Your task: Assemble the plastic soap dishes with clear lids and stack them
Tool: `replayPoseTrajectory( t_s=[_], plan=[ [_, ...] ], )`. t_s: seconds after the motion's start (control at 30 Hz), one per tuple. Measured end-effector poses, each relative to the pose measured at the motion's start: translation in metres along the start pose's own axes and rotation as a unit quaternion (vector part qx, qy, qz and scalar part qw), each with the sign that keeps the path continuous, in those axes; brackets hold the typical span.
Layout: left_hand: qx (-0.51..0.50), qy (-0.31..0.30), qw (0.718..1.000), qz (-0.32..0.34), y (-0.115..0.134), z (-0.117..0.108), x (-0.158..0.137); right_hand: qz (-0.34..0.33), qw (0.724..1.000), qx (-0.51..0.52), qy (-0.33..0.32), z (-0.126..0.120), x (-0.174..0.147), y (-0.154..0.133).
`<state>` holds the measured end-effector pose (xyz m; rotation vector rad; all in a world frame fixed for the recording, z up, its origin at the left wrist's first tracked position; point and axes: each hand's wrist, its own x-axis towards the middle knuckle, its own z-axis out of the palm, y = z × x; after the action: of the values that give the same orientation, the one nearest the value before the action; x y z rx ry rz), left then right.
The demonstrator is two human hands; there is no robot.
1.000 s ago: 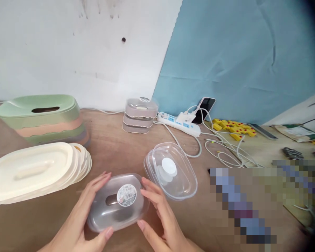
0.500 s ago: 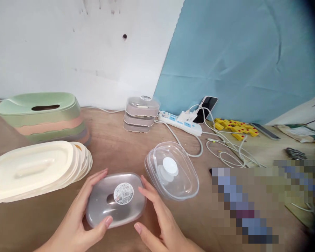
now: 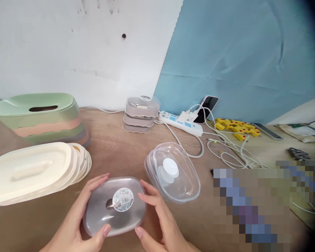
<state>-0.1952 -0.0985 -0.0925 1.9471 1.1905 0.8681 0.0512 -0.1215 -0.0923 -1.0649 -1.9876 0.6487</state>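
Frosted grey oval box [image 3: 114, 207], slot in lid; round sticker [image 3: 123, 199], print unreadable. Left hand [image 3: 77, 227] and right hand [image 3: 161, 225] clasp its opposite edges.

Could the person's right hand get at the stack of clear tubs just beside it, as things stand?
Probably yes. The right hand grips the grey lidded box together with the left hand, so it must let go first. The clear tubs lie close by on the table, nothing between.
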Motion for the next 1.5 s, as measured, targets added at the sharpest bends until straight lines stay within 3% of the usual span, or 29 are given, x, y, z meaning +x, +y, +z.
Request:
replayPoseTrajectory(
  t_s=[0.33, 0.77, 1.03, 1.2, 1.37, 1.5],
  plan=[
    [-0.029, -0.025, 0.999, 0.012, 0.006, 0.004, 0.000, 0.005, 0.999, -0.038, -0.025, 0.004, -0.004, 0.008],
    [-0.050, -0.049, 0.997, 0.039, 0.015, 0.002, 0.003, 0.019, 0.998, -0.061, -0.004, 0.013, -0.008, 0.007],
    [-0.018, 0.016, 0.999, -0.041, -0.002, 0.017, 0.015, 0.036, 0.998, -0.023, -0.052, 0.010, -0.007, -0.005],
    [-0.015, 0.055, 0.997, -0.049, -0.014, 0.030, 0.017, 0.046, 0.997, 0.006, -0.058, 0.006, -0.006, -0.004],
    [0.003, 0.055, 0.996, -0.075, -0.021, 0.035, 0.019, 0.046, 0.997, 0.010, -0.058, 0.007, -0.006, -0.004],
    [-0.012, 0.012, 0.996, -0.093, -0.031, 0.031, 0.024, 0.043, 0.997, -0.003, -0.070, 0.007, -0.007, 0.001]
  ],
)
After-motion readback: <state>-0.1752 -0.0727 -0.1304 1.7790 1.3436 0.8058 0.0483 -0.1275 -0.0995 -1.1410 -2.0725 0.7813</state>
